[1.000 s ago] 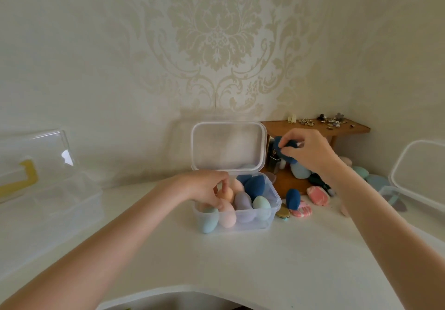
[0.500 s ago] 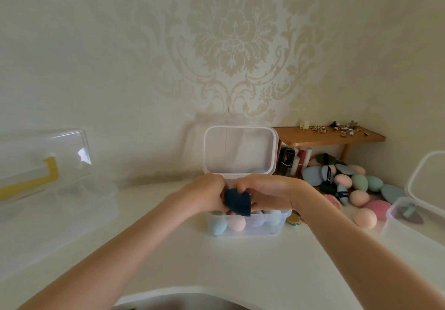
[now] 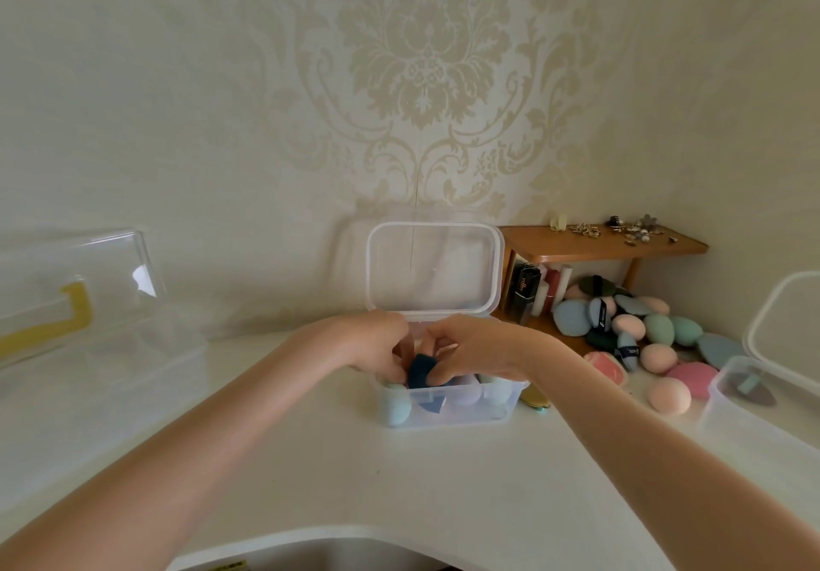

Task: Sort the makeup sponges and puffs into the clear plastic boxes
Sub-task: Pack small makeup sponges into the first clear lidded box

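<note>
A small clear box with its lid standing open sits mid-table and holds several pastel egg-shaped sponges. Both my hands are over its front edge. My right hand grips a dark blue sponge and holds it down among the others. My left hand has its fingers curled inside the box beside that sponge; what they touch is hidden. A pile of loose sponges and puffs lies to the right.
A wooden shelf with small trinkets stands in the right corner, with tubes beneath it. Another clear box with one puff inside sits at the far right. A larger clear case with a yellow handle is on the left.
My right hand carried the dark blue sponge from the shelf area to the box, then lowered it into the box. My left hand stayed at the box.
</note>
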Demonstrator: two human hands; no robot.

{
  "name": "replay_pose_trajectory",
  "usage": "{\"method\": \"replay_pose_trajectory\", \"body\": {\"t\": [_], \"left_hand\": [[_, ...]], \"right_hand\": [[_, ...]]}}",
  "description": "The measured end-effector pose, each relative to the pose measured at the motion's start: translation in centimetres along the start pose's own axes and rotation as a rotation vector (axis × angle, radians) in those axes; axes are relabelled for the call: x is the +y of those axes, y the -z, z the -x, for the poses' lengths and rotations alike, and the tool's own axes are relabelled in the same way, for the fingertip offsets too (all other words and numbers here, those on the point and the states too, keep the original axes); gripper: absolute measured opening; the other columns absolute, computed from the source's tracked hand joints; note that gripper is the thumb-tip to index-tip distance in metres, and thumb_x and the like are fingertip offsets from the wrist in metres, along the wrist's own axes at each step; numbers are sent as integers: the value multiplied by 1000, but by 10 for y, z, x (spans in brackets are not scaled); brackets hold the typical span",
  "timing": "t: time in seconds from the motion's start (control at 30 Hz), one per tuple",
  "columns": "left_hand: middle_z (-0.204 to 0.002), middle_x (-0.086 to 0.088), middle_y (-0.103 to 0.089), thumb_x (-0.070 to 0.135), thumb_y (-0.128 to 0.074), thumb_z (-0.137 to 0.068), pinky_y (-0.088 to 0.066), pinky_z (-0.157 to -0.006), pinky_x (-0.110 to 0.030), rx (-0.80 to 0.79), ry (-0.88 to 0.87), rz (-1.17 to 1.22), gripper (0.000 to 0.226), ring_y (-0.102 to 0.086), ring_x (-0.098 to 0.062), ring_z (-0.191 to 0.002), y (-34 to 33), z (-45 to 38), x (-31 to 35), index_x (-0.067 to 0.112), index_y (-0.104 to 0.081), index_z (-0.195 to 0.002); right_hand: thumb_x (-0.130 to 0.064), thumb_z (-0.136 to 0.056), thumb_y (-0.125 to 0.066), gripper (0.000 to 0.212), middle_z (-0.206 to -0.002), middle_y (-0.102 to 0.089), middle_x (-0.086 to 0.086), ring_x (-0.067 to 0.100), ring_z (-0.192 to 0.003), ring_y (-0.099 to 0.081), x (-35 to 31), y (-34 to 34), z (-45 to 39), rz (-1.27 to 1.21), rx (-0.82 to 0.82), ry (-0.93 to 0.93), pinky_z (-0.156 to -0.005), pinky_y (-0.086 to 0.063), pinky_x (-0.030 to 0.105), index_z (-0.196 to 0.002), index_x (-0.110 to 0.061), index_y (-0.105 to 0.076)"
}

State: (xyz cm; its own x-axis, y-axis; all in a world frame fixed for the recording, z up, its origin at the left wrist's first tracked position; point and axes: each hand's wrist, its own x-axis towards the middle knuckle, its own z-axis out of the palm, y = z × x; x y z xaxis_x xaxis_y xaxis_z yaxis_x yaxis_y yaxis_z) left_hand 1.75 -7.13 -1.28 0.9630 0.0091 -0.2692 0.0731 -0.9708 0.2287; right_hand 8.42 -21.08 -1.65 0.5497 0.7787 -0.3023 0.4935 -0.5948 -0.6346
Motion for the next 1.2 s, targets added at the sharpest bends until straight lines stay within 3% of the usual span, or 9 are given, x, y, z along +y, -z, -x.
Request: {"method": "replay_pose_trajectory", "body": {"t": [0.2, 0.4, 0.5, 0.63, 0.73, 0.87, 0.93, 1.1, 1.2], "left_hand": [[-86, -3, -57, 19, -57, -82, -39, -65, -28, -30, 6, 22, 12, -50, -22, -75, 1, -3, -3, 13, -64, -90], [-79, -1, -55, 19, -59, -83, -33, -52, -21, -14, 12, -24, 5, -48, -19, -74, 2, -6, 0, 15, -59, -80], [-64, 4, -49, 21, -60, -83, -32, -52, -20, -15, 15, -41, 17, -47, -16, -63, 1, -8, 1, 15, -53, -69], [-63, 10, -47, 20, -60, -83, -32, -53, -18, -22, -5, -13, 6, -47, -13, -67, 2, -8, -1, 19, -56, -79], [-61, 13, -47, 16, -57, -83, -33, -49, -11, -4, 0, 12, 19, -44, -6, -60, -2, -9, 0, 23, -52, -66], [-78, 3, -56, 21, -60, -79, -43, -68, -25, 32, 15, -11, 11, -52, -17, -73, -1, -10, 0, 12, -62, -86], [-89, 5, -58, 23, -62, -79, -47, -79, -31, 57, 10, -35, 20, -56, -18, -85, 5, -7, 0, 16, -64, -98], [-104, 4, -58, 17, -54, -86, -46, -96, -35, 214, -44, 37, 19, -58, -20, -106, 17, 2, 9, 21, -66, -101], [-105, 4, -65, 10, -51, -88, -50, -92, -33, 227, -110, 125, 21, -62, -17, -99, 10, 0, 21, 19, -68, -97]], "right_hand": [[-40, -81, -65, 35, -107, -65, 5, 25, -95, -57, -5, -13, -3, 365, 163, 53, -80, -41, 26, -104, -14, -63], [-29, -80, -70, 34, -90, -64, 0, 16, -82, -56, -12, -2, -3, 454, 50, 66, -76, -47, 25, -109, -12, -64], [-24, -79, -72, 38, -109, -67, -2, 13, -93, -58, -17, 9, -5, 468, -66, 13, -91, -46, 28, -113, -13, -62], [-19, -76, -75, 24, -87, -59, -5, 13, -80, -52, -18, 1, -11, 514, -86, 25, -66, -41, 18, -92, -13, -59], [-19, -74, -77, 28, -80, -54, -4, 15, -77, -50, -16, -8, -14, 544, -9, 35, -63, -37, 20, -93, -13, -58], [-23, -76, -74, 34, -81, -62, -9, 11, -81, -64, -15, 6, -4, 404, -33, 6, -73, -49, 15, -107, -16, -63], [-20, -81, -70, 25, -80, -66, -12, -3, -72, -66, -14, 19, 6, 256, -41, -6, -63, -47, 4, -105, -16, -66], [-8, -88, -61, 7, -84, -72, 3, 6, -70, -69, 7, 61, 34, -10, 267, -56, -73, -57, 18, -85, -12, -66], [-8, -90, -57, 12, -100, -71, 14, 19, -79, -68, 33, 69, 44, 204, 364, -214, -77, -55, 24, -99, -4, -65]]}}
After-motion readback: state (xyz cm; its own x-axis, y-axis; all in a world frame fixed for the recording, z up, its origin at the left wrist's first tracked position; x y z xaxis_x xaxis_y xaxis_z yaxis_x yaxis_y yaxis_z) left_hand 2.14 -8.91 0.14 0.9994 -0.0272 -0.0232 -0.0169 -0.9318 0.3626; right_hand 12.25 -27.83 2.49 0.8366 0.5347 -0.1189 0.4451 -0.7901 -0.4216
